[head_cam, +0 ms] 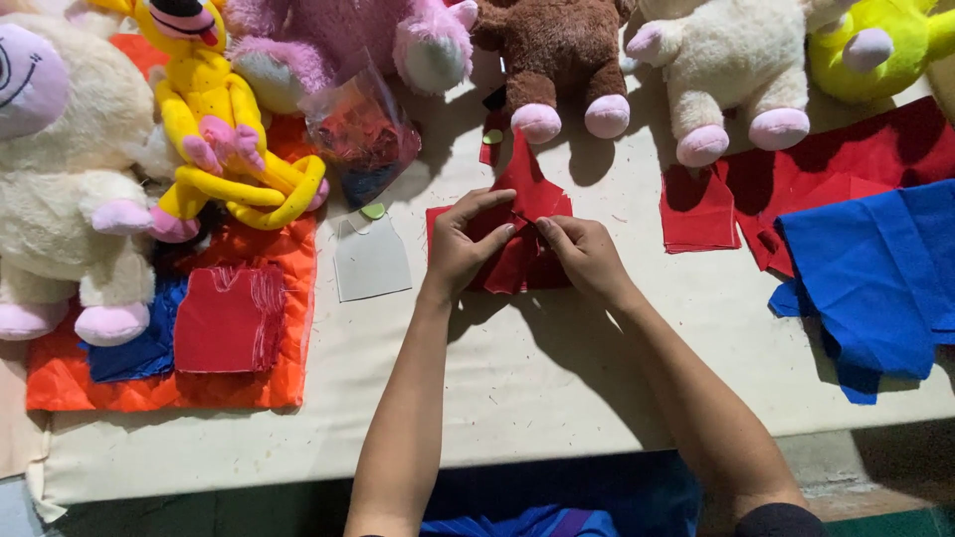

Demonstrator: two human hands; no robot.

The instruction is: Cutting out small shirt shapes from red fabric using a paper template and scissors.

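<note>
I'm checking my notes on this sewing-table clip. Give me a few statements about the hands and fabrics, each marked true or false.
1. Both hands, left hand and right hand, grip the red fabric piece. True.
2. The blue cloth lies at the table's left edge. False: it lies at the right side, beside other red fabric pieces.
3. A grey paper pattern lies left of the hands. True.
4. The yellow plush toy rests under the right hand. False: it lies at the upper left, away from both hands.
</note>
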